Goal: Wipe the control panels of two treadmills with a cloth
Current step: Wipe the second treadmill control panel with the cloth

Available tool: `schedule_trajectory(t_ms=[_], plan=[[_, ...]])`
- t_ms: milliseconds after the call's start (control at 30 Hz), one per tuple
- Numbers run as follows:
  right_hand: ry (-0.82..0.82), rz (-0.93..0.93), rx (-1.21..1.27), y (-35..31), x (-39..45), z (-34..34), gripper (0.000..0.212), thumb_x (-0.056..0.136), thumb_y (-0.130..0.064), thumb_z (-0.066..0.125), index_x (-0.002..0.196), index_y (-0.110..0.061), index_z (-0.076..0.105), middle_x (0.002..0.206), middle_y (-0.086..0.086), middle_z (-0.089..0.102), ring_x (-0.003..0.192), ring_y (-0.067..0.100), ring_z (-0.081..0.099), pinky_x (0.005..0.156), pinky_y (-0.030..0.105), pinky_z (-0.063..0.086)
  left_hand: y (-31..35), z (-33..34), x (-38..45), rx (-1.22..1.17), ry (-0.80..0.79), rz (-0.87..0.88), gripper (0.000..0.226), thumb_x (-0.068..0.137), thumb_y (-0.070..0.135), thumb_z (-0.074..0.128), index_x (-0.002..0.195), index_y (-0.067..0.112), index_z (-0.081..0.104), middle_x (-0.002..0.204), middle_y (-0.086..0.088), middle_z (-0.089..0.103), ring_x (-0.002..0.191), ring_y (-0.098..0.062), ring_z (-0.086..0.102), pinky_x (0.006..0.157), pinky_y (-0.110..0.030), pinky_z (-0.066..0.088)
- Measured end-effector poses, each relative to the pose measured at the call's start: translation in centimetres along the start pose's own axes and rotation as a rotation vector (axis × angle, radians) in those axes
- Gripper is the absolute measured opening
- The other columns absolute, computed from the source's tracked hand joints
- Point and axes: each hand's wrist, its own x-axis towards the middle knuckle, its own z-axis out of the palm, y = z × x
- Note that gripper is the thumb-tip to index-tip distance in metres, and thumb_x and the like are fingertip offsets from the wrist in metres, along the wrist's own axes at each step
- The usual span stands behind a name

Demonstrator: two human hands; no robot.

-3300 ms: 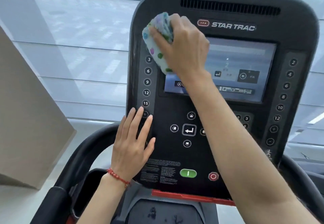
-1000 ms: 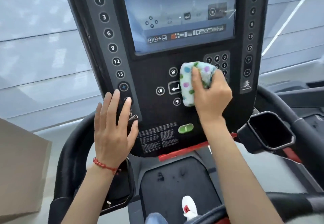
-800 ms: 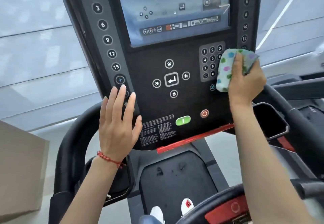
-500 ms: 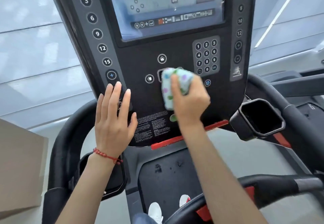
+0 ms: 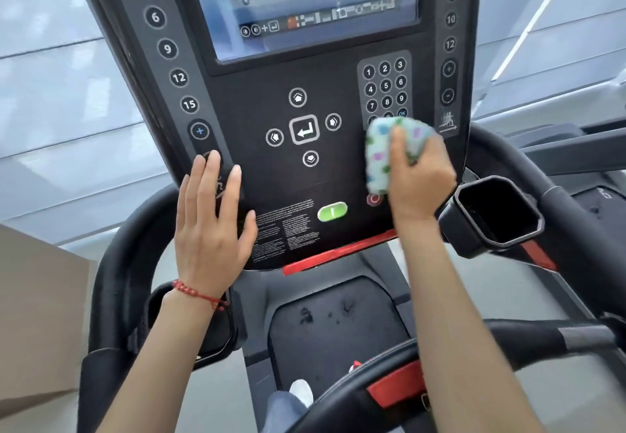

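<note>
On the head view, my right hand (image 5: 418, 175) has its fingers clamped on the spotted cloth (image 5: 386, 154), pressed to the control panel (image 5: 305, 181) just below the number keypad (image 5: 385, 86). My left hand (image 5: 211, 229) lies flat on the panel's lower left, fingers straight and slightly apart.

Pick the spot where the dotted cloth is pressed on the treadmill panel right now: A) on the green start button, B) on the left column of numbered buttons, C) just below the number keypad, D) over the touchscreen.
C: the right hand grips the dotted cloth against the panel right under the number keypad, above the red stop button.
</note>
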Motion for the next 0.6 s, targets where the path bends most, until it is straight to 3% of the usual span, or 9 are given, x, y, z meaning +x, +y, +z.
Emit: schedule_trajectory(t_ms=[67, 133, 267, 367, 533, 600], plan=[[-0.017, 0.173, -0.061, 3.2, 2.2, -1.1, 0.052, 0.085, -0.048, 0.050, 0.087, 0.002, 0.063, 0.083, 0.021, 0.068, 0.075, 0.035, 0.063, 0.066, 0.032, 0.038, 0.3, 0.1, 0.0, 0.005, 0.005, -0.004, 0.041, 0.090, 0.012, 0.055, 0.127, -0.006, 0.052, 0.136, -0.032, 0.041, 0.131, -0.042, 0.034, 0.107, -0.053, 0.032], [-0.028, 0.229, -0.066, 5.0, 2.9, -1.6, 0.053, 0.086, -0.048, 0.049, 0.095, 0.002, 0.063, 0.094, 0.020, 0.068, 0.086, 0.035, 0.062, 0.072, 0.032, 0.039, 0.5, 0.2, 0.0, 0.006, 0.016, -0.014, 0.041, 0.090, 0.013, 0.054, 0.127, -0.006, 0.052, 0.136, -0.032, 0.042, 0.131, -0.042, 0.035, 0.107, -0.053, 0.032], [-0.007, 0.268, 0.009, 3.6, 2.1, -1.5, 0.044, 0.086, -0.041, 0.055, 0.090, 0.002, 0.062, 0.088, 0.019, 0.069, 0.081, 0.035, 0.063, 0.070, 0.030, 0.039, 1.6, 0.6, 0.0, -0.004, 0.029, -0.030, 0.042, 0.090, 0.013, 0.054, 0.127, -0.005, 0.052, 0.136, -0.030, 0.042, 0.131, -0.042, 0.035, 0.109, -0.053, 0.030], [-0.067, 0.127, 0.083, 1.5, -0.1, -1.0, 0.040, 0.082, -0.038, 0.058, 0.076, 0.001, 0.061, 0.069, 0.017, 0.065, 0.060, 0.031, 0.061, 0.059, 0.028, 0.037, 3.3, 1.2, 0.2, -0.028, 0.029, -0.029, 0.042, 0.090, 0.013, 0.055, 0.127, -0.006, 0.053, 0.135, -0.030, 0.044, 0.131, -0.042, 0.036, 0.108, -0.054, 0.030], [-0.166, -0.240, 0.108, -0.4, -3.0, -0.2, 0.043, 0.090, -0.044, 0.051, 0.081, -0.004, 0.067, 0.065, 0.006, 0.064, 0.054, 0.020, 0.060, 0.046, 0.028, 0.048, 6.3, 2.3, 1.7, -0.079, 0.012, -0.020, 0.043, 0.091, 0.014, 0.054, 0.128, -0.005, 0.051, 0.136, -0.029, 0.043, 0.133, -0.041, 0.032, 0.110, -0.052, 0.027], [-0.153, -0.346, 0.068, 0.3, -2.1, -0.1, 0.045, 0.091, -0.045, 0.049, 0.081, -0.005, 0.067, 0.061, 0.004, 0.061, 0.051, 0.019, 0.056, 0.041, 0.028, 0.046, 6.9, 2.6, 2.4, -0.079, 0.003, -0.018, 0.043, 0.090, 0.014, 0.054, 0.129, -0.004, 0.051, 0.137, -0.029, 0.043, 0.133, -0.040, 0.031, 0.111, -0.052, 0.026]])
